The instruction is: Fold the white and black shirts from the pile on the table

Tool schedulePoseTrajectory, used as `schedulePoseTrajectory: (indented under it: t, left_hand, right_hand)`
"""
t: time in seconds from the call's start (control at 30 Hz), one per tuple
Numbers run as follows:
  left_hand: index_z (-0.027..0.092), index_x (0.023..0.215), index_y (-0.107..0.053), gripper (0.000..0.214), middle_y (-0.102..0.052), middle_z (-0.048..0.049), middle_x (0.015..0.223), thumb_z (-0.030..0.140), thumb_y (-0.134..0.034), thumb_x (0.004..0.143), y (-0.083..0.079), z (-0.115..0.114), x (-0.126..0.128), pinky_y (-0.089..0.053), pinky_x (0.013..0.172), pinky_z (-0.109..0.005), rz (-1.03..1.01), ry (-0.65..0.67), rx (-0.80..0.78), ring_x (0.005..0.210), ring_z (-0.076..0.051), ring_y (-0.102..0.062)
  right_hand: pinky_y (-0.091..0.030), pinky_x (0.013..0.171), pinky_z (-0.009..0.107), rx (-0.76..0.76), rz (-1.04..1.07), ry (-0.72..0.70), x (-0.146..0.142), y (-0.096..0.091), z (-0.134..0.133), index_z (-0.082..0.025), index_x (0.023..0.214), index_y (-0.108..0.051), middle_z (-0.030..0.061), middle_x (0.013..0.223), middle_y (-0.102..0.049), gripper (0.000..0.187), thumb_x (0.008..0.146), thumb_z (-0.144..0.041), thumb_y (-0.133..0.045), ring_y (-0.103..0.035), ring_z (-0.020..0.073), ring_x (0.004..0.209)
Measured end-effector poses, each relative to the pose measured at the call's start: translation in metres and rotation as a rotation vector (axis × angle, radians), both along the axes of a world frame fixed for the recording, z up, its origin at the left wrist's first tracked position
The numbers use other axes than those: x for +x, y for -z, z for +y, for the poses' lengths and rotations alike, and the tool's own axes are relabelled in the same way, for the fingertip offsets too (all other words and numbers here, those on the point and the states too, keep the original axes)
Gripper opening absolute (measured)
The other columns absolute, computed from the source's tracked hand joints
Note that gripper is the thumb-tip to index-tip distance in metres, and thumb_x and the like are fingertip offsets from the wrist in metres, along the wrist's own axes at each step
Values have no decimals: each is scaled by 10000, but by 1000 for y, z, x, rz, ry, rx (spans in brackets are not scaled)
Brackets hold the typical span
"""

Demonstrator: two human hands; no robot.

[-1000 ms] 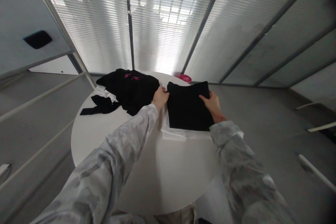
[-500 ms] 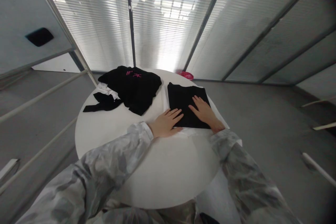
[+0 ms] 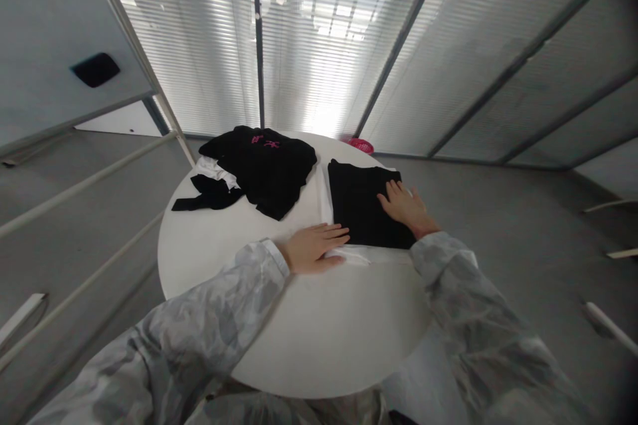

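Observation:
A folded black garment [image 3: 361, 202] lies flat at the right side of the round white table. White cloth [image 3: 359, 254] shows beneath it along the near and left edges. My left hand [image 3: 315, 248] rests open and flat, its fingertips on the garment's near left corner. At the right edge, my right hand [image 3: 406, 207] lies open on the black cloth with the fingers stretched out. Further left is a loosely heaped black garment [image 3: 274, 169] with pink lettering. A white cloth [image 3: 214, 169] pokes out from under its left side.
The white round table [image 3: 329, 332] is right in front of me. Behind its far edge shows a pink basket-like object [image 3: 359, 145]. A pale metal frame [image 3: 100, 180] stands at the left, and a glass partition with blinds [image 3: 309, 80] runs behind.
My right hand has slid right across the folded black garment to its edge. My left hand has drawn back slightly toward the near left corner. The camera view has shifted a little.

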State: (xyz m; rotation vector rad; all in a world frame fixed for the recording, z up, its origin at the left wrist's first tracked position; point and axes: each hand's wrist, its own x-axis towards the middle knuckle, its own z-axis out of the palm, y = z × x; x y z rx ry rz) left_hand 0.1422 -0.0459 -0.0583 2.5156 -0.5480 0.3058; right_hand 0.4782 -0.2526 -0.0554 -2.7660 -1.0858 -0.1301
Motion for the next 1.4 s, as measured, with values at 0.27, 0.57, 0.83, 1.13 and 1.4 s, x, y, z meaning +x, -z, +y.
schedulePoseTrajectory:
  t: [0.27, 0.57, 0.83, 1.13, 1.4]
  left_hand:
    - [291, 1468, -772, 409, -731, -81, 1562, 448, -619, 1123, -13, 34, -9, -512, 1270, -327, 17, 52, -189, 1460, -223, -695]
    - [247, 1523, -712, 700, -631, -120, 1674, 660, -801, 965, -11, 50, -8, -491, 1301, -459, 2, -155, -43, 1516, -328, -638]
    - [204, 1536, -683, 948, -616, -163, 1680, 821, -839, 834, -13, 36, -5, -491, 1299, -483, -25, -222, 23, 1508, -369, -637]
    - [216, 1522, -685, 605, -655, -122, 1644, 580, -707, 1039, -8, 31, 1, -532, 1245, -490, -93, -318, 80, 1419, -337, -689]
    - [205, 1480, -699, 593, -667, -134, 1626, 601, -705, 1039, -6, 35, 4, -521, 1255, -508, -128, -313, 60, 1440, -343, -669]
  right_hand:
    - [-264, 1401, 646, 91, -54, -132, -85, 14, 34, -226, 1779, -425, 122, 1826, -419, 780, 1113, -632, -400, -354, 383, 1710]
    - [-306, 1388, 620, 90, -82, -172, -76, 12, 35, -179, 1761, -441, 152, 1820, -418, 769, 1116, -596, -427, -386, 384, 1695]
    - [-317, 1381, 610, 66, -93, -164, -70, 10, 44, -151, 1749, -455, 163, 1815, -424, 764, 1125, -589, -397, -394, 384, 1690]
    - [-334, 1367, 593, 15, -147, -130, -47, 14, 61, -108, 1746, -449, 178, 1814, -423, 759, 1149, -567, -359, -408, 378, 1680]
    - [-326, 1367, 580, 3, -119, -104, -12, 15, 92, -124, 1757, -441, 168, 1821, -415, 752, 1159, -572, -353, -396, 363, 1687]
